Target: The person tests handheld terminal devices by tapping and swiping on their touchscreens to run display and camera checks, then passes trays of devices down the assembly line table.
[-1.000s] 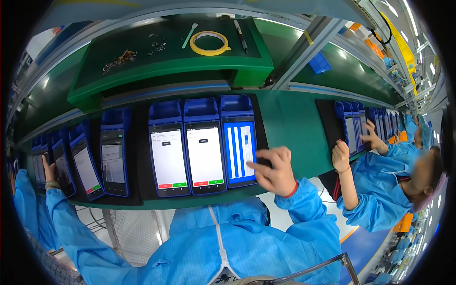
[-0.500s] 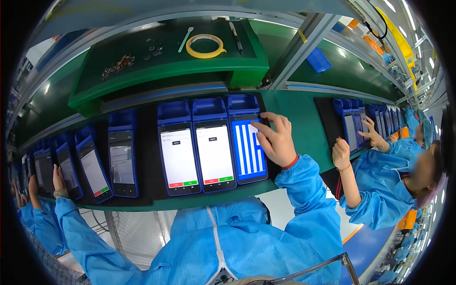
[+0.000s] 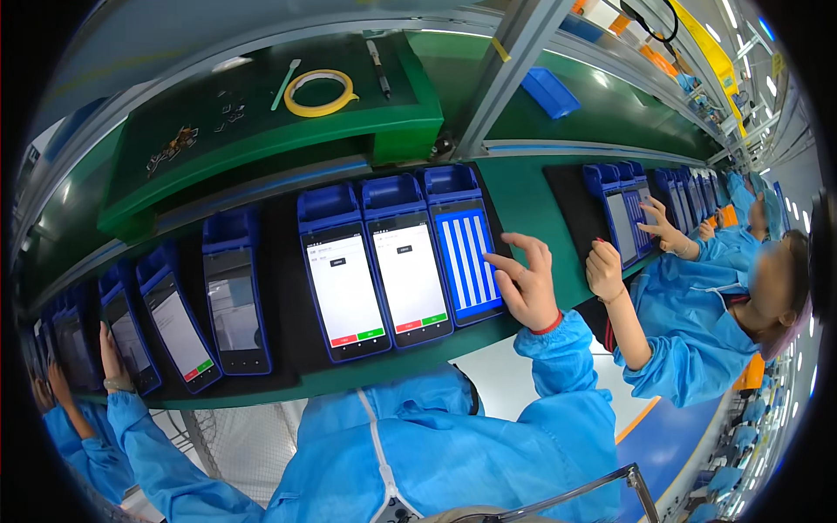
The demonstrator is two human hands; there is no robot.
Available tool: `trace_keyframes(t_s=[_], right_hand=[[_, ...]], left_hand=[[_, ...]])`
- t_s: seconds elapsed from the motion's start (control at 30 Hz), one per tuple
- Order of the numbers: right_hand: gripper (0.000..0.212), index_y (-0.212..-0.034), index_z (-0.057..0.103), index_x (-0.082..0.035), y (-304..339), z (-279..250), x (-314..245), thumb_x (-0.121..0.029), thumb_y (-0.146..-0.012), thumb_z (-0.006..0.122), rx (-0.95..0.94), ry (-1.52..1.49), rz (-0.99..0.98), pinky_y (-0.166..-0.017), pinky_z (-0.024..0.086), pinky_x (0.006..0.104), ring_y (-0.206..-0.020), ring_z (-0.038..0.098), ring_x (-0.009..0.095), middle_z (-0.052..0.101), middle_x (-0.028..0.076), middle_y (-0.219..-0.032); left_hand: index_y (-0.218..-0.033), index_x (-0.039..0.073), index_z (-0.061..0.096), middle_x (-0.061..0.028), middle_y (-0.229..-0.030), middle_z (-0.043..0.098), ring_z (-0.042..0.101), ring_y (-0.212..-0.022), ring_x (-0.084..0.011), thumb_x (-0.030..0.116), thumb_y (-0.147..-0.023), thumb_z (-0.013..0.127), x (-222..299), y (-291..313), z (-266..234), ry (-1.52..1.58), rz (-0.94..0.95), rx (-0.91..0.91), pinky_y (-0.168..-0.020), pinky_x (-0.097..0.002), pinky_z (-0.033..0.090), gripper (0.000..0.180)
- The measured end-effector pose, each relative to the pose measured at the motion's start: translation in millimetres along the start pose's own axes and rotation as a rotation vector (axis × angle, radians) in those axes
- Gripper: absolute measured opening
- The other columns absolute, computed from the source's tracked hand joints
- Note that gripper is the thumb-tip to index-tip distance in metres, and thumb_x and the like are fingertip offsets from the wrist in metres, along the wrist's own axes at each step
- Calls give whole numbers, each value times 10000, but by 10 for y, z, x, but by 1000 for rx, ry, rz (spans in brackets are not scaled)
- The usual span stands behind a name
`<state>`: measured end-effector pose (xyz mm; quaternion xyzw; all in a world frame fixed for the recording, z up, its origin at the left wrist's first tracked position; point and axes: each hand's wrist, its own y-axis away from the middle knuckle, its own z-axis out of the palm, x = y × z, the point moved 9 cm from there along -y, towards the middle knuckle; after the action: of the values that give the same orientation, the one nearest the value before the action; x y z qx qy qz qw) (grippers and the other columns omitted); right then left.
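Observation:
My right hand (image 3: 528, 288) has its fingers apart, its index fingertip on the right side of a blue handheld terminal (image 3: 469, 261). That terminal's screen is blue with white vertical stripes. Directly left of it lie a second terminal (image 3: 408, 279) and a third terminal (image 3: 347, 292), both lit white with red and green buttons at the bottom. At the far left my left hand (image 3: 113, 359) rests with fingers stretched out along the side of a dark-screened terminal (image 3: 132, 342); whether it presses on the terminal I cannot tell. Each terminal has a blue open compartment at its top.
More terminals (image 3: 235, 301) lie on the black mat (image 3: 283, 336). A green raised shelf (image 3: 261, 157) behind holds a yellow tape roll (image 3: 321, 93), a pen (image 3: 378, 68) and small parts. A blue bin (image 3: 551, 92) stands behind a metal post. At right, a co-worker (image 3: 697, 305) handles similar terminals.
The view has shifted. My right index finger has moved down the striped screen from its upper part, and the white stripes there are longer on the right. My left hand stays by its terminal.

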<state>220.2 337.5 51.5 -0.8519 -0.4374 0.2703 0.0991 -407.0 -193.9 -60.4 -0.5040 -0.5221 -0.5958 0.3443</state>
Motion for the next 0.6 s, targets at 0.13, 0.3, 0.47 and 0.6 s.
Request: trace_keyframes(t_s=[0.13, 0.3, 0.47, 0.6], right_hand=[[192, -927, 708, -115, -96, 79, -221, -204, -780, 622, -22, 31, -138, -978, 302, 458, -1146, 426, 314, 525, 130, -1186], [173, -898, 718, -123, -74, -47, 29, -162, -755, 629, 2, -19, -41, -998, 291, 448, -1158, 417, 331, 518, 139, -1195], [200, -904, 701, -35, 228, -494, 518, -107, -865, 518, 218, 105, 245, -1001, 306, 416, -1181, 403, 317, 506, 126, -1216], [207, -922, 677, -3, 528, -623, 538, -102, -898, 496, 339, -32, 406, -941, 374, 374, -1107, 461, 286, 514, 127, -1163]], left_hand=[[-1318, 37, 436, -83, -1274, 495, 450, -1195, -184, 457, -908, 494, -52, 96, 145, 65, -23, -26, -1019, -288, 321, 590], [-1279, 39, 469, -66, -1217, 529, 498, -1130, -169, 450, -899, 519, 22, 282, 367, 31, 89, -19, -998, -281, 342, 562], [-1219, 9, 505, -88, -1158, 565, 516, -1100, -185, 519, -877, 501, 110, 651, 827, -8, 95, -80, -977, -279, 346, 615], [-1220, 5, 503, -87, -1161, 566, 526, -1082, -188, 512, -892, 468, 78, 758, 1096, 18, 50, -91, -976, -282, 351, 604]])
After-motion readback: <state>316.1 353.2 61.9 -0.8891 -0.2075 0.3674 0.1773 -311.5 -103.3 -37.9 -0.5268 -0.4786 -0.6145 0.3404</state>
